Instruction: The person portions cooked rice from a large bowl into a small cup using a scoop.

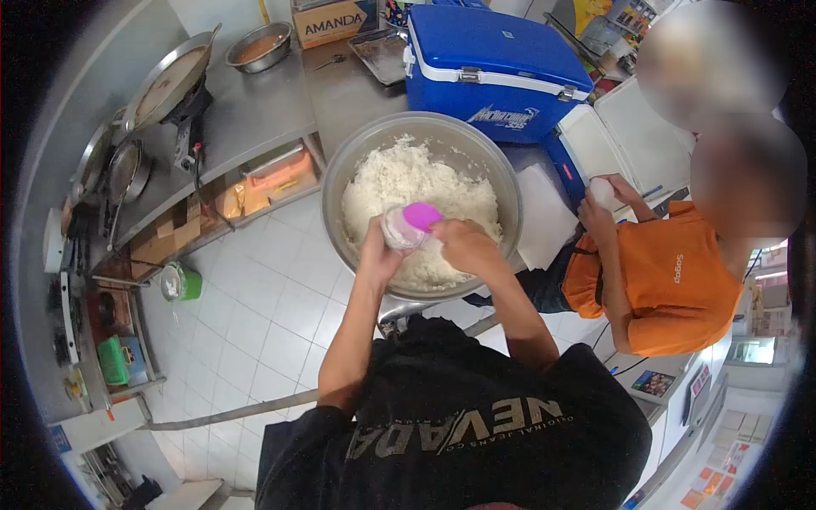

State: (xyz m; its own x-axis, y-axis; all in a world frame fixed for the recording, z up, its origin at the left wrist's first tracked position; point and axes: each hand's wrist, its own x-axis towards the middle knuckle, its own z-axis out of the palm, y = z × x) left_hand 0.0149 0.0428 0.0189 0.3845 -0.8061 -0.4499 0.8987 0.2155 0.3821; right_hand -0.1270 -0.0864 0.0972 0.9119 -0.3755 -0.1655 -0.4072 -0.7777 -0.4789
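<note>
A large metal pot [334,191] full of white cooked rice [425,174] stands before me. Over the rice, my left hand [380,248] is wrapped round a small clear round cup [393,231], which has something whitish in it. My right hand [466,246] grips a bright pink rice paddle [422,216]. Its flat blade lies over the mouth of the cup. From this angle I cannot tell whether the blade touches the cup's contents. The paddle's handle is mostly hidden by my right fingers.
A blue cooler box [497,72] sits behind the pot. To the right, a co-worker in an orange shirt [671,280] holds a white object [603,192] beside an open white-lined cooler [591,144]. Left are a steel counter [255,110], a wok [172,81] and a green bucket [189,283].
</note>
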